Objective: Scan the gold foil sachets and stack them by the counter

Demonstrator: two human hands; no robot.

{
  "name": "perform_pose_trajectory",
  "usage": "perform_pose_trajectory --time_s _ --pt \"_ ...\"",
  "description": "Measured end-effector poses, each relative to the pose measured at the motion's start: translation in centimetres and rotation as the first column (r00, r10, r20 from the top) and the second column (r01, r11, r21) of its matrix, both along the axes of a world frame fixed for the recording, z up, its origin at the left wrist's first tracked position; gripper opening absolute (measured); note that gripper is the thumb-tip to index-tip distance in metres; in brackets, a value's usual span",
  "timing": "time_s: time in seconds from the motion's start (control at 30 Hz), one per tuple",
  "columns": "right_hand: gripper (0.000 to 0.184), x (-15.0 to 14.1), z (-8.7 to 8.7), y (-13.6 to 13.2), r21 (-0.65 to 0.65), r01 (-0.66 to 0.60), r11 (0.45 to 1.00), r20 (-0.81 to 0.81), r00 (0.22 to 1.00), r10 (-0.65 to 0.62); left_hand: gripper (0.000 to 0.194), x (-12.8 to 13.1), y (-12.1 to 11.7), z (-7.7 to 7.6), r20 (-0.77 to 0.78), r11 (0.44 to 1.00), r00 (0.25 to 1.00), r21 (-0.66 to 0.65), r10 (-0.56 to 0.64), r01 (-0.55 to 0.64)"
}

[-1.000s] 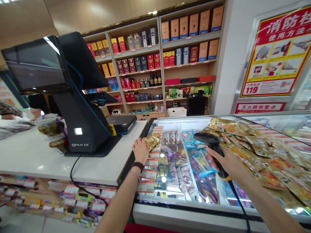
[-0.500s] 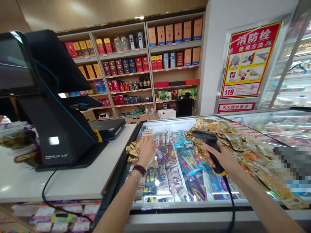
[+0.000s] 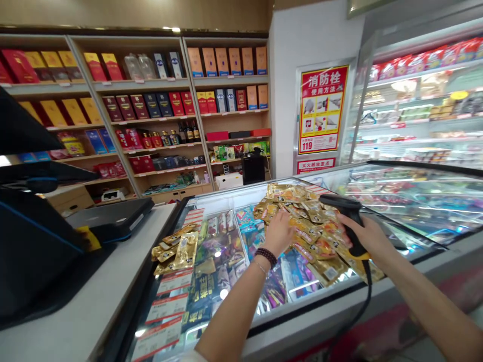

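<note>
My right hand [image 3: 366,236] is wrapped round the handle of a black barcode scanner [image 3: 341,202], its head tilted to the left and its cable hanging down. My left hand [image 3: 279,232] rests on a spread pile of gold snack packets [image 3: 302,229], fingers reaching forward and nothing visibly gripped. The pile lies on the glass top of a chest freezer [image 3: 219,306]. A smaller stack of gold packets [image 3: 177,249] lies on the glass to the left. Under the glass, colourful frozen packages show.
A white counter [image 3: 124,281] on the left bears a black checkout terminal [image 3: 33,241] and a flat black device [image 3: 109,216]. Price labels [image 3: 166,306] line the freezer's left side. Shelves of boxed bottles [image 3: 151,105] stand behind. Glass-fronted refrigerated shelves [image 3: 422,110] stand at right.
The view has turned right. My left hand has moved from the small stack at left to the large pile, leaving packets on that stack. The scanner stays in my right hand, now farther right over the pile.
</note>
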State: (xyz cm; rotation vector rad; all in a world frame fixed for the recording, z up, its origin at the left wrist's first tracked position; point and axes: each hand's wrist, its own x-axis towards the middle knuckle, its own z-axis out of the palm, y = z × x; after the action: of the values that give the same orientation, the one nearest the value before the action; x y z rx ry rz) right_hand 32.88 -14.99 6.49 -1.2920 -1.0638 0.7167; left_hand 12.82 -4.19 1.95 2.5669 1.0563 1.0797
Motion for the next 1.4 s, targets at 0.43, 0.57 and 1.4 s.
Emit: perform_pose_trajectory --time_s 0.43,0.57,1.4 --pt "0.047 1.8 -4.6 0.2 -0.04 0.081 0.996 -0.113 0.99 -0.085 0.047 2.9 -0.1 -3.5 -0.151 0.996 0.986 -0.057 -0.075 0.067" --pt "0.047 2.0 -4.9 0.3 -0.036 0.077 0.996 -0.12 0.99 -0.081 0.053 2.8 0.1 -3.7 -0.16 0.998 0.985 -0.037 -0.058 0.053" --pt "0.047 2.1 -5.8 0.9 -0.026 0.055 0.998 -0.098 0.994 -0.057 0.038 2.7 -1.2 -1.2 -0.508 0.997 0.861 0.072 0.017 0.023"
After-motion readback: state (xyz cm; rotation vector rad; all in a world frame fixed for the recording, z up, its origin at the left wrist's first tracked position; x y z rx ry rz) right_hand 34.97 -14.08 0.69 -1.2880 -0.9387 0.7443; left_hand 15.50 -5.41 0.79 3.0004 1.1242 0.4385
